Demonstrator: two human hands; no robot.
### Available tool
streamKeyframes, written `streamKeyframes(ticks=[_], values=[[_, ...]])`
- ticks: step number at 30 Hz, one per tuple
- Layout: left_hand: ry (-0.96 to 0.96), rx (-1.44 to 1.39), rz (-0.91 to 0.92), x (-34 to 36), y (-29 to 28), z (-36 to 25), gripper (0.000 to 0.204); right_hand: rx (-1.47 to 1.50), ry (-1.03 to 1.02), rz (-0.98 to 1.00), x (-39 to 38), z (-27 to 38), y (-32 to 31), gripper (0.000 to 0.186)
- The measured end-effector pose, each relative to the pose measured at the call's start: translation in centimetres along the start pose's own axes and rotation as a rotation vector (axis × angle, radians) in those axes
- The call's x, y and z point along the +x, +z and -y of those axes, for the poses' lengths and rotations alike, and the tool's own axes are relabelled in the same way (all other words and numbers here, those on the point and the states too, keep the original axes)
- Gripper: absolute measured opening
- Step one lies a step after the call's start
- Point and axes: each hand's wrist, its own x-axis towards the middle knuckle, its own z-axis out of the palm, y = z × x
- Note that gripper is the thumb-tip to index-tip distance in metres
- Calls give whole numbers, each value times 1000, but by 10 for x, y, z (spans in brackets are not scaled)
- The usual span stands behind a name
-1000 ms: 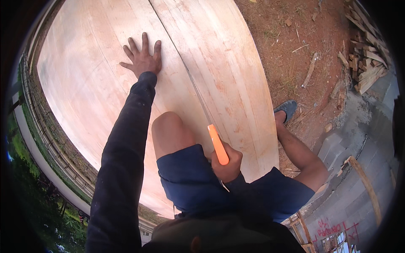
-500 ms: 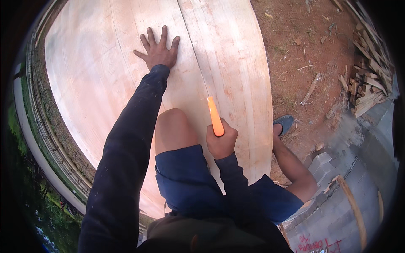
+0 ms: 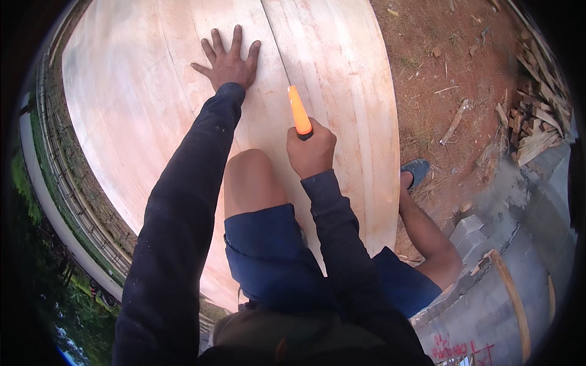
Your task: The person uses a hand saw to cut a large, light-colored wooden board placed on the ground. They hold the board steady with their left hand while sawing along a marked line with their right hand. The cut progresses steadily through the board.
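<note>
A large pale sheet of plywood (image 3: 348, 97) lies beneath both hands. My left hand (image 3: 231, 66) is pressed flat on it, fingers spread, holding nothing. To the right and nearer me, my right hand (image 3: 311, 148) is wrapped round the orange and black handle of a handsaw (image 3: 298, 110). The blade shows edge-on as a thin dark line running away from the handle along the sheet; where blade ends and cut begins, I cannot tell. My bent knee (image 3: 251, 177) is on the sheet between my arms.
Reddish soil (image 3: 448, 67) with wood scraps lies right of the sheet. Farther right is a pile of cut lumber (image 3: 537, 125). Grey concrete blocks (image 3: 470, 238) and a wooden strip (image 3: 511, 299) are at the lower right. My sandalled foot (image 3: 415, 173) stands beside the sheet's right edge.
My right hand has pushed the handsaw forward, away from me and slightly left along the line. My left hand stays flat on the plywood; the view has shifted a little.
</note>
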Motion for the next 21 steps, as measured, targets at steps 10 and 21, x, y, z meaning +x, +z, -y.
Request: streamKeyframes(ticks=[10,21], values=[[-5,3,-36,2,-3,19,69,2,60,36,-167,-5,-106,11],[12,-15,-85,1,11,30,70,6,8,51,-155,-22,-85,18]])
